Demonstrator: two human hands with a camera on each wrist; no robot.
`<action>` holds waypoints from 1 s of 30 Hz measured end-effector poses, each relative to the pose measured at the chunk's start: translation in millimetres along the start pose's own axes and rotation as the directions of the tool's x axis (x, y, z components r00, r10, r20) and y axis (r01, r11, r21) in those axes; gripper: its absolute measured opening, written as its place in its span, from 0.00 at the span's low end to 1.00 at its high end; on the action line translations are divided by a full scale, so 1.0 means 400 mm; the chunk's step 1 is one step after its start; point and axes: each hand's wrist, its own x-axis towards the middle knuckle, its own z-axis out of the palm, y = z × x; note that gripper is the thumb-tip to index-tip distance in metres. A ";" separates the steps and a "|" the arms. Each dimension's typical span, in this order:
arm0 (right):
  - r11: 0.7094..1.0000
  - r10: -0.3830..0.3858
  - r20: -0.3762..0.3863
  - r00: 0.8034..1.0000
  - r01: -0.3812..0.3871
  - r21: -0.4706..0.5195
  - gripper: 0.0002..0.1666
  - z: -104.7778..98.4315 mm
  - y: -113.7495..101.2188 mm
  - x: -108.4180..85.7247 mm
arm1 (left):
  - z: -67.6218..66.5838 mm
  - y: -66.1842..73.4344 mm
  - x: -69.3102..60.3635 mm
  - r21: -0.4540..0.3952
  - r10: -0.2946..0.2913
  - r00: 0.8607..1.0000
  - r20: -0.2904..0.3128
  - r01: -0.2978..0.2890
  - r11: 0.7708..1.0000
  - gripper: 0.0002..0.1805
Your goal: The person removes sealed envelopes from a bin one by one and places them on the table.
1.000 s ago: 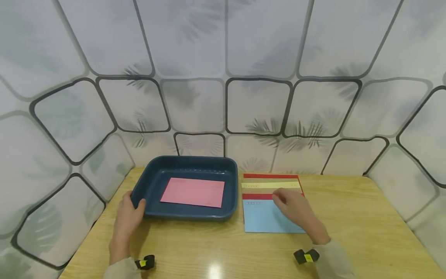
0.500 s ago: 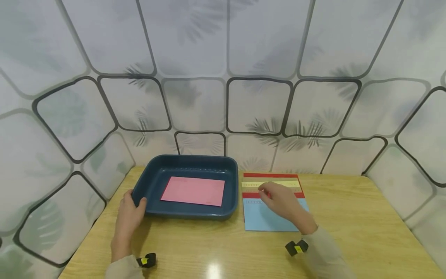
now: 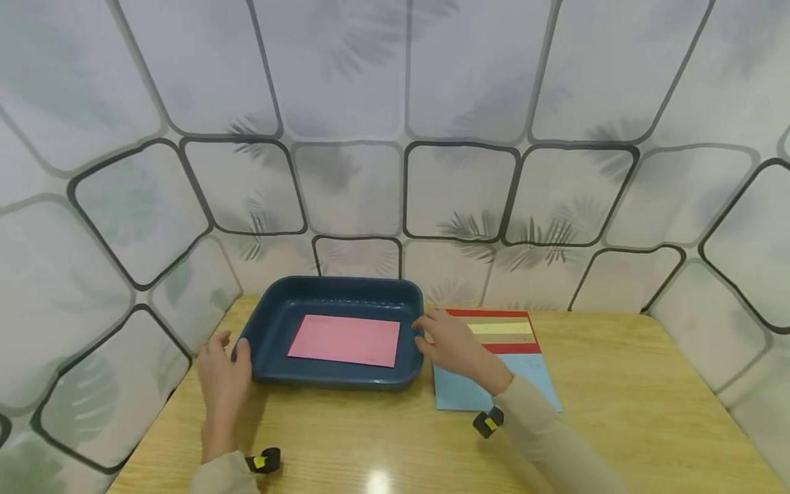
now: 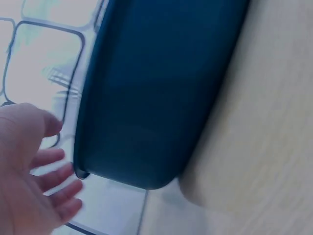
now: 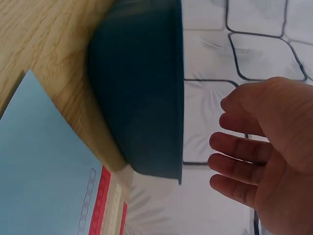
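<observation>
A dark blue rectangular tray [image 3: 338, 381] stands on the table with a pink envelope [image 3: 345, 341] lying flat in it. My left hand [image 3: 223, 374] is at the tray's left rim, fingers loosely bent and holding nothing; in the left wrist view a narrow gap shows between the hand [image 4: 29, 171] and the rim. By the tray's right rim hovers my right hand [image 3: 453, 343]. Its fingers [image 5: 239, 147] are relaxed and apart from the tray wall [image 5: 142, 98] in the right wrist view. Beneath the right forearm lies a blue envelope [image 3: 459, 392], partly covered.
Behind the blue envelope, a yellow envelope [image 3: 506, 329], a tan one [image 3: 509, 339] and red ones [image 3: 518, 348] overlap in a staggered pile. The wooden table [image 3: 345, 432] meets a patterned wall [image 3: 457, 192] at the back and sides.
My right hand has moved left, from above the envelopes to the tray's right rim. The left hand has let go of the tray's left rim. Tray and pink envelope stay put.
</observation>
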 end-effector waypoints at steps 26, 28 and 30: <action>0.979 0.152 0.354 0.923 -0.090 -0.183 0.19 0.113 -0.066 0.204 | -0.006 0.046 0.003 0.235 0.010 1.000 0.016 -0.014 0.972 0.20; 0.976 0.161 0.360 0.919 -0.095 -0.194 0.20 0.123 -0.068 0.208 | -0.008 0.039 0.003 0.251 -0.026 0.999 0.043 0.015 0.968 0.18; 0.973 0.176 0.366 0.914 -0.105 -0.207 0.20 0.131 -0.070 0.213 | -0.010 0.034 0.002 0.258 -0.058 0.997 0.058 0.041 0.965 0.16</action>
